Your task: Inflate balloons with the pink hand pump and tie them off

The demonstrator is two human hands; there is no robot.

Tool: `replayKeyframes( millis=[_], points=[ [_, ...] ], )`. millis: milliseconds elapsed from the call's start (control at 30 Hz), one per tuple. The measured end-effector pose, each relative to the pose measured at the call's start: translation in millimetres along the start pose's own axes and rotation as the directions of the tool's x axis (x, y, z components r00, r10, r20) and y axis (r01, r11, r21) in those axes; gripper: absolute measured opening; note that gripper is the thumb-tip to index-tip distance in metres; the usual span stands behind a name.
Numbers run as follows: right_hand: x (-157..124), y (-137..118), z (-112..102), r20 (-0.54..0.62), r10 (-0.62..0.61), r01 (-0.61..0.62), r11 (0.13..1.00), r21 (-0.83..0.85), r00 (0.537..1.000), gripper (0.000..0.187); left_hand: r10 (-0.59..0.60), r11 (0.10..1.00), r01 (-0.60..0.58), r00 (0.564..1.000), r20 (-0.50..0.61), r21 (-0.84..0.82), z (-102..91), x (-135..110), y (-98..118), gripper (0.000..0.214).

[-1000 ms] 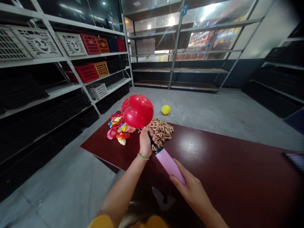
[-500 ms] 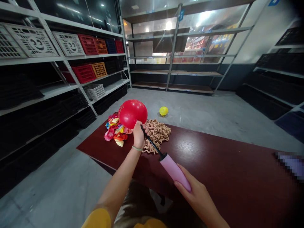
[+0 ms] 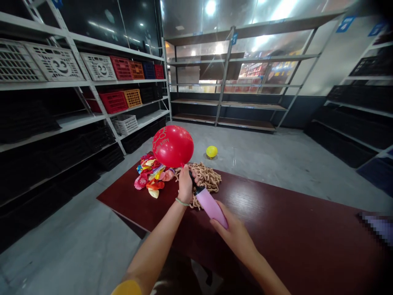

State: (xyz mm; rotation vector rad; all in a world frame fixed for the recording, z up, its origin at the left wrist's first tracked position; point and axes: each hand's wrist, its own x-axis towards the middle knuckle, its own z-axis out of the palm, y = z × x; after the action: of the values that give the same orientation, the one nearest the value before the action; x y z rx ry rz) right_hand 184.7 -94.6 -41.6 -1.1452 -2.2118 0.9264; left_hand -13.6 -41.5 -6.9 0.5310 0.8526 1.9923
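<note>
Left hand [image 3: 186, 185]: closed around the neck of the red latex balloon [image 3: 172, 146], fingers wrapped, arm reaching out over the table. Balloon is inflated, round, with pale printed lettering, and sits above the table's far part. Its neck goes into the fist. The black nozzle [image 3: 192, 178] of the pink hand pump [image 3: 210, 207] also runs up to that fist; the join itself is hidden by the fingers.

Right hand [image 3: 230, 229]: holding the pink pump body near its lower end, fingers around it, thumb side up. Pump is tilted, nozzle end pointing toward the left hand, and it is held above the table, not resting on it as far as I can tell.

Table: dark red wood-look top [image 3: 276, 213]. On it, just left of the left hand, is a heap of flat multicoloured balloons [image 3: 150, 176]. Just beyond the left hand and touching-close to it lies a tangled heap of tan coiled strands [image 3: 206, 178], material unclear.

Beyond the table's far edge, a yellow balloon [image 3: 211, 151] sits on the concrete floor [image 3: 70, 229]. Left of the table stand white metal shelves [image 3: 92, 88] with white crates [image 3: 55, 66], a red crate [image 3: 113, 102] and an orange crate [image 3: 132, 97]. Behind the table is a bare wood-decked shelf unit [image 3: 225, 104]. At the table's right end, a purple item [image 3: 376, 225] is too pixelated to identify. Yellow sleeve [image 3: 126, 288] at bottom of view, bead bracelet [image 3: 182, 201] on left wrist.
</note>
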Motion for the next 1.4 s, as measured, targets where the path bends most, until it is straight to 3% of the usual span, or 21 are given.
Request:
replayKeyframes(
  millis=[200,500,633,767,1033,1200,1400],
  points=[
    [-29.8,19.8,-9.6,0.027,0.02,-0.018,0.997,-0.082,0.999,0.061,0.04,0.998,-0.041,0.999,-0.019,-0.04,-3.8,-0.2,7.4,0.025],
    [-76.6,62.5,-31.3,-0.017,-0.013,0.01,0.986,-0.169,1.0,0.059,-0.029,0.992,0.023,0.998,-0.049,-0.127,-8.5,11.0,15.0,0.026],
    [-74.1,58.2,-26.2,-0.02,0.008,-0.012,0.985,-0.173,1.0,0.058,-0.012,0.991,-0.001,0.995,-0.096,-0.136,-9.8,10.0,18.9,0.026],
    [-53.3,39.5,-10.6,-0.051,0.045,-0.051,0.992,-0.118,0.998,0.057,0.03,0.993,-0.041,0.995,-0.094,-0.115,-8.4,2.7,16.9,0.027],
    [-14.1,1.2,9.4,-0.021,0.013,-0.013,1.0,-0.005,1.0,0.056,-0.043,0.998,0.041,0.998,-0.05,-0.038,-2.6,-18.9,1.3,0.032],
    [-30.3,12.9,1.3,-0.009,0.022,-0.023,0.998,-0.06,1.0,0.06,-0.021,0.999,0.018,0.998,-0.06,-0.044,-6.5,-8.1,6.2,0.031],
    [-76.4,56.2,-21.2,-0.025,0.001,-0.004,0.989,-0.15,1.0,0.059,-0.02,0.998,0.015,0.997,-0.07,-0.064,-11.8,6.9,13.9,0.027]
  ],
)
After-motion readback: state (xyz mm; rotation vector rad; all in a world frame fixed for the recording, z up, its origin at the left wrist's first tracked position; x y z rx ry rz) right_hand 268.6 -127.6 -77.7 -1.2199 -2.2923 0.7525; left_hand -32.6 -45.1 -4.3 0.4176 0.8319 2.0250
